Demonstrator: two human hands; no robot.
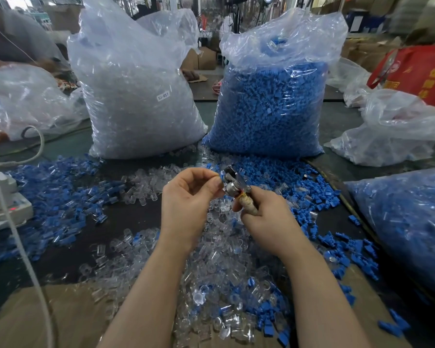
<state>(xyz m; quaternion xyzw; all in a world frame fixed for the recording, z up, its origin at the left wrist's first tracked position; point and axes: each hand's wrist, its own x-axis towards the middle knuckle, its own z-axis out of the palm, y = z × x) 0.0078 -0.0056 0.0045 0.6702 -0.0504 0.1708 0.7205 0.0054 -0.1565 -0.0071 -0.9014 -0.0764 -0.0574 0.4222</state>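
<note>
- Holding a small tool [232,188] tight, the right hand [266,217] has its fingers curled round the tan handle. The shiny metal head sticks up and to the left.
- The left hand [189,197] pinches a little blue piece [221,175] between thumb and first finger, right up against the metal head.
- That piece is blurry, so it may have a clear bit on it too; I cannot tell.
- Both hands are up above a heap of clear pieces [211,259] on the dark table [126,212].
- Loose blue pieces [60,197] lie spread out to the left.
- Behind the hands stand a big bag of clear pieces [136,96] and a big bag of blue pieces [269,104], side by side.
</note>
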